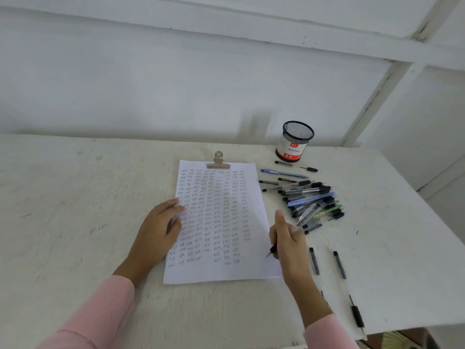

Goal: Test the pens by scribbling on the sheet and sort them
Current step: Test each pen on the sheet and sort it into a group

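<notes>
A black mesh cup (295, 141) is standing at the far side of the counter (75, 197) (its contents seem unreadable from here), with a pile of pens (312, 200) lying just in front. The right grip (289, 240) is curling round a pen (273, 249) whose tip is pointing at the right edge of the sheet (251, 270) — the left grip (161, 227) is lying flat, fingers relaxed, on its left edge.

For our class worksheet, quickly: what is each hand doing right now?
Left hand: open, resting on the sheet.
Right hand: closed, holding a pen.
</notes>
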